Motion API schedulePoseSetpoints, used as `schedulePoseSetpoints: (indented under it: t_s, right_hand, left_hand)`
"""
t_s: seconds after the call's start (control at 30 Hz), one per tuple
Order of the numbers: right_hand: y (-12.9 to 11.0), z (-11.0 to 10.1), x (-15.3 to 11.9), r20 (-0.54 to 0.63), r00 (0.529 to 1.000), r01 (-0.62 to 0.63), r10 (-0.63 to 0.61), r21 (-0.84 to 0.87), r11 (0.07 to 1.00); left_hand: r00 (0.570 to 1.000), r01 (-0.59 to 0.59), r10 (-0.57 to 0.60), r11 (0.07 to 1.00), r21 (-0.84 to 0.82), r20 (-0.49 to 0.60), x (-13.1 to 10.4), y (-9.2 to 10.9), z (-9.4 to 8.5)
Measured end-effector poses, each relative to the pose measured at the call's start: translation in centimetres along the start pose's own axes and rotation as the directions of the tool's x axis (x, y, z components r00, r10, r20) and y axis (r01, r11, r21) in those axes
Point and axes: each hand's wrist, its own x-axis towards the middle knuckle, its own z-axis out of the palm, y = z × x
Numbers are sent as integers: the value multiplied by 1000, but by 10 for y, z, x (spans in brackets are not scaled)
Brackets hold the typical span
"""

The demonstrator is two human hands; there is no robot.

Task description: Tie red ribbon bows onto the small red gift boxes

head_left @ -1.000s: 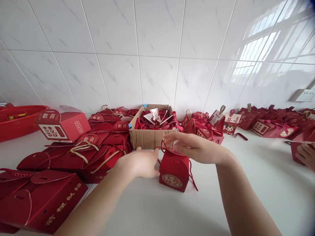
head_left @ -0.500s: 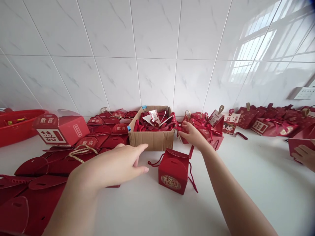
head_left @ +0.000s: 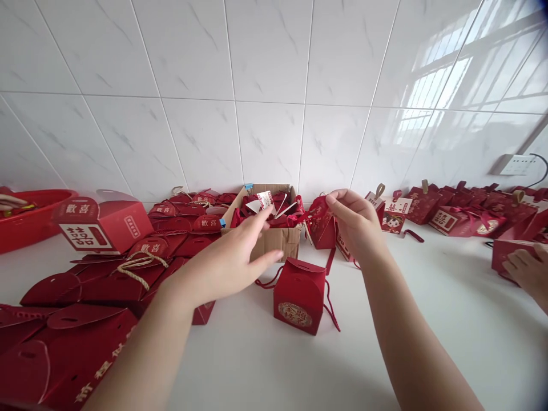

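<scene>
My right hand [head_left: 359, 220] pinches a red ribbon [head_left: 315, 213] that runs toward the right side of a small cardboard box [head_left: 274, 246]. In the cardboard box lie red ribbons and white printed tags [head_left: 265, 198]. With thumb and fingers apart, my left hand [head_left: 231, 251] hovers in front of that box, holding nothing. A small red gift box [head_left: 298, 294] with gold lettering and dark red cord handles stands upright below and between my hands. Behind the ribbon, beside my right fingers, are more red gift boxes [head_left: 322, 233].
Several red gift boxes [head_left: 103, 279] crowd the left, with a red-and-white one [head_left: 105, 222] on top. A red basin [head_left: 38, 222] with a person's hand [head_left: 11, 201] stands far left. At right, another person's hand [head_left: 528, 271] touches a box. A tiled wall [head_left: 269, 142] rises behind.
My right hand has risen slightly and drawn a red ribbon up beside the cardboard box. My left hand has moved right and up toward the box. A hand has appeared at the basin.
</scene>
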Motion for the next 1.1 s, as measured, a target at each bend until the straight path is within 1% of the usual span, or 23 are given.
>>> schedulePoseSetpoints:
  t_s: [0.03,0.07,0.1,0.17,0.23,0.3,0.4,0.47,0.53,0.63,0.7,0.77,0.8,0.83,0.87,0.93,0.97,1.0,1.03,1.07,1.1]
  right_hand:
    - [-8,4,-4,35,999,-10,9,27,1000]
    - [-15,9,-9,71,997,-38,36,25,999]
    - [-22,13,-14,99,994,-58,56,18,998]
    - [-34,22,-23,181,980,-87,85,3,996]
    - [-44,28,-32,285,954,-95,94,-12,995]
    - [-52,33,-38,388,916,-105,101,-9,994]
    - [-59,35,-45,466,878,-134,113,12,991]
    - [-63,33,-47,474,870,-155,136,1,988]
    - [-65,32,-48,487,858,-186,162,1,983]
    - [-66,31,-48,522,835,-242,172,68,968]
    - [-64,29,-47,584,800,-263,140,130,956]
    - [-61,24,-45,636,770,-240,61,199,950]
    - [-59,21,-44,641,767,-213,19,226,951]
    - [-57,17,-43,630,777,-183,-6,234,955]
    - [-55,13,-42,603,798,-162,-2,218,962]
    - [-51,6,-40,530,845,-155,65,126,980]
    - [-49,4,-39,494,864,-161,102,80,984]
    - [-47,3,-38,463,879,-159,112,64,985]
    - [-45,3,-37,443,892,-138,85,89,986]
    - [-43,4,-36,435,900,-92,16,153,984]
    - [-43,6,-35,427,901,-30,-80,244,969]
  left_hand:
    - [996,-52,47,996,-75,-72,3,4,3]
    - [990,-100,84,984,-146,-110,6,7,5]
    - [987,-136,114,968,-213,-114,7,10,6]
    - [985,-172,161,933,-315,-61,5,15,6]
    - [980,-182,199,904,-386,3,1,19,2]
    - [973,-192,230,866,-461,28,-4,23,-2]
    - [961,-210,274,806,-553,35,-10,29,-7]
    - [957,-226,288,799,-557,26,-13,30,-9]
    - [959,-233,284,819,-525,18,-15,31,-11]
    - [966,-225,259,857,-463,10,-18,30,-14]
    - [969,-222,245,874,-432,-2,-18,29,-15]
    - [974,-214,227,879,-425,-19,-17,30,-14]
    - [975,-212,219,876,-433,-34,-15,30,-13]
    - [977,-209,210,872,-444,-47,-14,31,-12]
    - [978,-202,200,865,-459,-54,-12,32,-10]
    - [982,-174,185,836,-520,-32,-9,33,-7]
    - [983,-152,183,804,-575,-5,-9,34,-6]
    - [983,-120,183,753,-647,30,-8,34,-6]
    - [979,-81,193,679,-730,72,-8,35,-6]
    - [970,-33,213,587,-809,115,-9,35,-6]
    - [958,17,240,488,-873,154,-10,36,-7]
